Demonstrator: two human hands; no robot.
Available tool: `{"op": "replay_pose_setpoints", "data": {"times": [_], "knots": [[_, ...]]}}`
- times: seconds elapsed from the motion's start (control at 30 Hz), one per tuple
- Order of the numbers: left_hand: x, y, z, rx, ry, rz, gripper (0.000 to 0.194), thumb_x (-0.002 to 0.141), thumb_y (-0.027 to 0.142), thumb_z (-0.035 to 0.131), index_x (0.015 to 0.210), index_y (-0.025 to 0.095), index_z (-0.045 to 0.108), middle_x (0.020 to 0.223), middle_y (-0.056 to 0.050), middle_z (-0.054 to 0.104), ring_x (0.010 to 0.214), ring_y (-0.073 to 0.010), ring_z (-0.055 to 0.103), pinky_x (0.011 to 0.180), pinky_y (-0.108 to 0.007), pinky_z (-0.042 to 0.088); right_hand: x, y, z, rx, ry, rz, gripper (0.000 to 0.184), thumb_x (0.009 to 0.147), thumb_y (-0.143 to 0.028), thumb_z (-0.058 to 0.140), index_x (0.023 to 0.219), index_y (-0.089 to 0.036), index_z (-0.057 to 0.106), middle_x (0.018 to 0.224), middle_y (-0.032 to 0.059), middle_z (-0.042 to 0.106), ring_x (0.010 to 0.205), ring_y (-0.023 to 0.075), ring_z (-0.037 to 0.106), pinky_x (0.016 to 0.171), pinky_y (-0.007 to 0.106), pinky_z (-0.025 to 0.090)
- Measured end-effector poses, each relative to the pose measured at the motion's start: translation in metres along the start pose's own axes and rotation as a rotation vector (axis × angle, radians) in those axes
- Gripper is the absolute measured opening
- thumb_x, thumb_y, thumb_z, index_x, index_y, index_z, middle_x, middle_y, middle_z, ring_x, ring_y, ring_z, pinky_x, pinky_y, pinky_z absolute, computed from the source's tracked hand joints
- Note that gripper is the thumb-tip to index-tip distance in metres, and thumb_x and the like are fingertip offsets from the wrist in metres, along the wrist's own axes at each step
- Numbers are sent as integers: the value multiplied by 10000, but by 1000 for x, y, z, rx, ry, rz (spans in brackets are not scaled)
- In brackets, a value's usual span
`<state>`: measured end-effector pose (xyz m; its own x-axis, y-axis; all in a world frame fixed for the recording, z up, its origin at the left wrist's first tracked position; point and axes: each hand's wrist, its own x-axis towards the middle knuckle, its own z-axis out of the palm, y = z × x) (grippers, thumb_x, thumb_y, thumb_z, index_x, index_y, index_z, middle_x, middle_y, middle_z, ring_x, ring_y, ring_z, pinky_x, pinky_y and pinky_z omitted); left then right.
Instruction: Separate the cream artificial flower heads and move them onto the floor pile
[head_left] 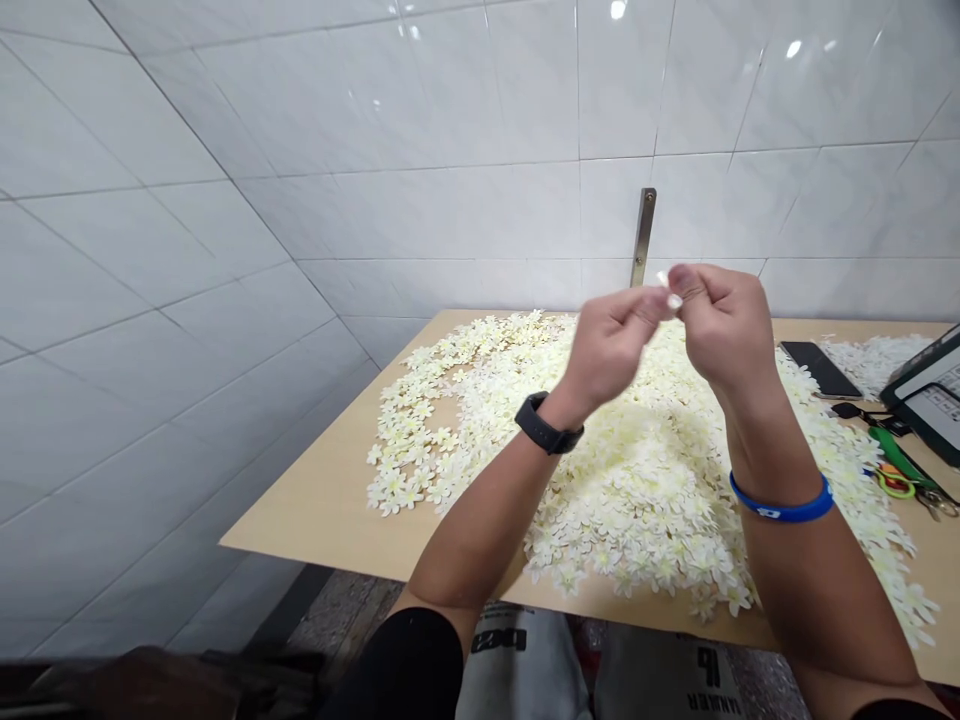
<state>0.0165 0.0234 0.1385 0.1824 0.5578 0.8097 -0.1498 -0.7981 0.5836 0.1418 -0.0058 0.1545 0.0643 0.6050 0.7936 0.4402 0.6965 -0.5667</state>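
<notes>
Both hands are raised above a pale wooden table [322, 510] pushed into a corner of white glossy wall tiles [225, 200]. The left hand [609, 345] and right hand [724, 325] meet fingertip to fingertip, both pinched on one small white petal [670, 292] held in the air over the table. A wide heap of cream flowers [645, 480] covers most of the tabletop, thinning to single blooms at its left edge. A metal bracket [643, 235] stands against the wall behind. A phone [820, 368] lies flat to the right, near green scissors [896, 472] and a dark tablet [930, 395].
</notes>
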Motion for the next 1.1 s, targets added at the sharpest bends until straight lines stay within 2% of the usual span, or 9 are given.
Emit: {"op": "replay_pose_setpoints", "data": {"times": [0.17,0.27,0.4,0.5,0.6,0.73,0.83,0.97,1.1], "knots": [[-2,-5,5,-26,38,-29,608,928,653,554,558,185,435,537,39,340,520,-89,321,496,-260,293,0,6,0,29,-63,22,581,944,-641,565,579,-198,477,544,-27,364,539,115,388,520,284,278],[-4,-6,7,-42,50,-54,613,921,664,558,560,186,428,538,35,356,530,-91,333,501,-258,306,-1,9,1,33,1,33,593,951,-636,557,565,-196,457,535,-31,346,530,111,366,516,283,268],[-6,-6,10,-69,125,-86,622,916,670,563,556,187,406,525,42,328,525,-90,316,496,-260,298,-2,10,5,60,-66,50,581,943,-646,562,587,-192,494,559,-24,394,541,110,387,519,279,281],[-7,-5,13,-61,143,-96,612,915,660,576,563,188,406,540,39,334,544,-95,324,512,-266,303,-3,8,7,79,14,64,595,944,-660,548,579,-195,483,547,-25,382,537,112,393,514,275,293],[-8,-4,15,-65,183,-108,626,924,676,541,559,190,392,534,39,312,540,-98,310,509,-267,294,-5,5,8,76,-18,50,574,932,-660,569,600,-196,510,551,-22,406,548,118,411,513,275,301],[-8,-4,15,-85,151,-116,608,924,666,549,573,188,418,547,33,348,554,-101,345,520,-269,318,-5,5,10,87,58,50,599,940,-664,551,573,-203,449,534,-28,350,530,115,378,501,277,291],[-8,-5,14,-107,169,-109,599,919,643,579,567,186,420,548,33,372,560,-100,370,526,-267,337,-5,8,11,80,-20,39,596,927,-687,552,591,-202,461,554,-27,363,539,113,373,503,275,287],[-7,-5,14,-116,151,-106,582,927,626,584,576,185,437,560,30,392,570,-100,381,535,-267,342,-5,8,12,69,66,40,607,954,-691,495,594,-206,438,560,-29,331,539,111,343,507,276,268],[-8,-5,14,-112,150,-87,607,932,658,548,570,190,411,541,39,329,543,-96,323,509,-265,294,-5,7,12,73,-6,60,594,940,-687,527,603,-204,453,573,-27,355,556,114,362,523,278,281]]}}
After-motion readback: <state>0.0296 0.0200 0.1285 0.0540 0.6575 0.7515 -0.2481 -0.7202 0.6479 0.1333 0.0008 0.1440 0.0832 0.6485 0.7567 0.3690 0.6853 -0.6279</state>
